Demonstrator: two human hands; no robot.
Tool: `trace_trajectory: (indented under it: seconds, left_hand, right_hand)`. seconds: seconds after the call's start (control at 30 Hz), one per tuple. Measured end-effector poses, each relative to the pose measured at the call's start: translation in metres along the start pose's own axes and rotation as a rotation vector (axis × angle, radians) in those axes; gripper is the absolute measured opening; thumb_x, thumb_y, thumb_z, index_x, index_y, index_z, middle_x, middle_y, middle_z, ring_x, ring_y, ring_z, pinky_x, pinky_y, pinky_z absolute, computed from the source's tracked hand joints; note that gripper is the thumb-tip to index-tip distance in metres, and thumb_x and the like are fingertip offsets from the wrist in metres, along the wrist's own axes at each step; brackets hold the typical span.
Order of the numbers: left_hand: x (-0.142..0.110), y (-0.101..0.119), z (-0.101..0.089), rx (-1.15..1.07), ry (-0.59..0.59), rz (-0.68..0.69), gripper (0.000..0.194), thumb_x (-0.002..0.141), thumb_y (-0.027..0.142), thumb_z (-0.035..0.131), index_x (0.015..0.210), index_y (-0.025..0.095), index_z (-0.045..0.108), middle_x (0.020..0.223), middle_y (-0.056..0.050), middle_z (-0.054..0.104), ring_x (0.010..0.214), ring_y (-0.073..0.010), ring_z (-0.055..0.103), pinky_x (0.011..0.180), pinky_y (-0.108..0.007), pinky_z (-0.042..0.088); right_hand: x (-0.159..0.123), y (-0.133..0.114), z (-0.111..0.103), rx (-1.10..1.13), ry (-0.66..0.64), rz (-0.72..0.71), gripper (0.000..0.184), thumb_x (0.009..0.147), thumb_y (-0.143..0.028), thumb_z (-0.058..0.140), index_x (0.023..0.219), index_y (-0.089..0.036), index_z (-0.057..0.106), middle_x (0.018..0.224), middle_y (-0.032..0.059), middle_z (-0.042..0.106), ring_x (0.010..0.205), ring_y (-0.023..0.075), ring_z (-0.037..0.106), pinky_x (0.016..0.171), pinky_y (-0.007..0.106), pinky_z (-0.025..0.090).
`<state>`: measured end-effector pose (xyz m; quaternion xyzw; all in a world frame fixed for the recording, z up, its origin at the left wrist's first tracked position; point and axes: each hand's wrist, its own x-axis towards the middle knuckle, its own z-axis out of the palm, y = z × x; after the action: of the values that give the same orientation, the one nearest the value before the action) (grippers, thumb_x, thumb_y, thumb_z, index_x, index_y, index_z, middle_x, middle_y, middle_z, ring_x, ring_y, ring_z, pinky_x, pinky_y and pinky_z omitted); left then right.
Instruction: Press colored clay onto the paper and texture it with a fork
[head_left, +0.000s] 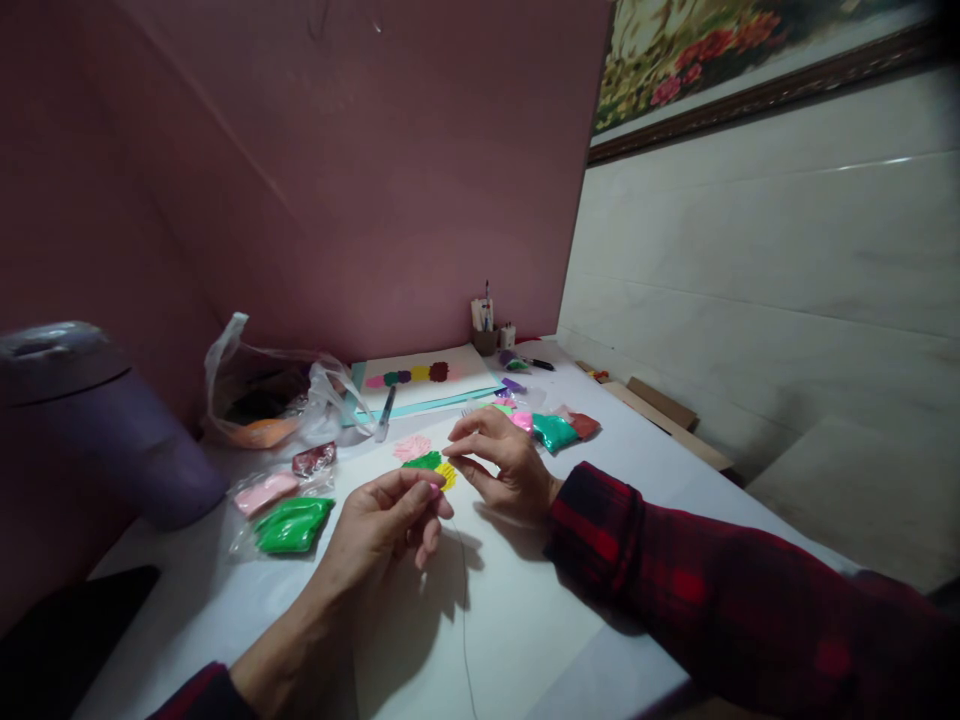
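Note:
My left hand (390, 520) is raised over the white table (525, 620), fingers pinched together on a thin wire (463, 600) that trails down toward me. My right hand (499, 460), in a red plaid sleeve, rests on the table with fingers curled and pinched beside a small green clay piece (424, 461) and a yellow clay piece (448, 474). What the right fingertips hold is too small to name. A pink clay flower shape (412, 447) lies just beyond them.
Bagged clay lies around: green (292, 524), pink (264, 493), dark red (313, 458), teal (553, 432). A white sheet with a row of clay blobs (420, 376), a pen (387, 408), a plastic bag (262, 400), a pen cup (485, 338) and a purple appliance (97, 430) stand nearby.

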<state>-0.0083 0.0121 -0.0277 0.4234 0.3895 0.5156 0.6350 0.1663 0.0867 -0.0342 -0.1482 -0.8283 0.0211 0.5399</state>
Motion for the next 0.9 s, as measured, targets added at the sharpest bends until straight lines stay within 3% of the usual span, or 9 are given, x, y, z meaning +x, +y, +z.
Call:
trace_trajectory:
  seconds: [0.1, 0.3, 0.4, 0.6, 0.8, 0.9]
  left_hand:
    - [0.0005, 0.0012, 0.0007, -0.008, 0.016, 0.026, 0.028, 0.069, 0.035, 0.081, 0.079, 0.012, 0.068, 0.065, -0.003, 0.067, 0.041, -0.0064, 0.054, 0.037, -0.015, 0.038]
    - [-0.0011, 0.0036, 0.0031, -0.018, 0.014, 0.023, 0.034, 0.075, 0.036, 0.077, 0.098, 0.012, 0.071, 0.077, -0.007, 0.071, 0.048, -0.0071, 0.059, 0.044, -0.016, 0.043]
    - [-0.0008, 0.0027, 0.0017, -0.001, 0.032, 0.024, 0.032, 0.069, 0.031, 0.081, 0.094, 0.014, 0.072, 0.082, -0.007, 0.071, 0.051, -0.0089, 0.061, 0.044, -0.017, 0.045]
    - [-0.0011, 0.0018, 0.0015, 0.005, 0.053, 0.021, 0.027, 0.067, 0.031, 0.083, 0.079, 0.015, 0.066, 0.062, 0.001, 0.063, 0.045, -0.0084, 0.055, 0.039, -0.017, 0.043]
    - [-0.0027, 0.0032, 0.0045, -0.028, 0.026, 0.019, 0.034, 0.070, 0.033, 0.080, 0.096, 0.016, 0.066, 0.064, 0.002, 0.059, 0.048, -0.0072, 0.053, 0.043, -0.017, 0.041]
    - [-0.0024, 0.0015, 0.0037, -0.034, 0.014, 0.032, 0.028, 0.071, 0.036, 0.079, 0.082, 0.015, 0.065, 0.058, 0.004, 0.054, 0.045, -0.0059, 0.048, 0.040, -0.015, 0.036]
  right_hand:
    - [0.0000, 0.0001, 0.0001, 0.002, 0.000, 0.000, 0.012, 0.085, -0.010, 0.059, 0.089, -0.019, 0.067, 0.090, 0.0078, 0.063, 0.087, 0.0211, 0.058, 0.077, 0.040, 0.051]
    - [0.0001, 0.0000, -0.0002, 0.010, -0.010, 0.011, 0.014, 0.084, -0.009, 0.059, 0.090, -0.019, 0.067, 0.090, 0.0078, 0.063, 0.088, 0.0209, 0.057, 0.077, 0.040, 0.051]
    - [0.0003, -0.0001, -0.0004, 0.002, -0.005, 0.013, 0.013, 0.085, -0.010, 0.059, 0.089, -0.019, 0.067, 0.089, 0.0076, 0.063, 0.087, 0.0208, 0.057, 0.076, 0.039, 0.051]
    - [0.0003, -0.0004, 0.0004, -0.005, -0.002, 0.006, 0.010, 0.085, -0.011, 0.060, 0.088, -0.018, 0.067, 0.089, 0.0080, 0.063, 0.087, 0.0209, 0.057, 0.076, 0.040, 0.051]
    - [0.0006, -0.0006, -0.0002, 0.006, -0.012, 0.015, 0.012, 0.085, -0.011, 0.059, 0.090, -0.019, 0.067, 0.090, 0.0076, 0.063, 0.088, 0.0211, 0.057, 0.078, 0.040, 0.051]
    - [0.0008, -0.0006, -0.0004, 0.004, -0.008, 0.012, 0.012, 0.084, -0.010, 0.059, 0.089, -0.018, 0.067, 0.090, 0.0081, 0.063, 0.088, 0.0213, 0.057, 0.077, 0.040, 0.051]
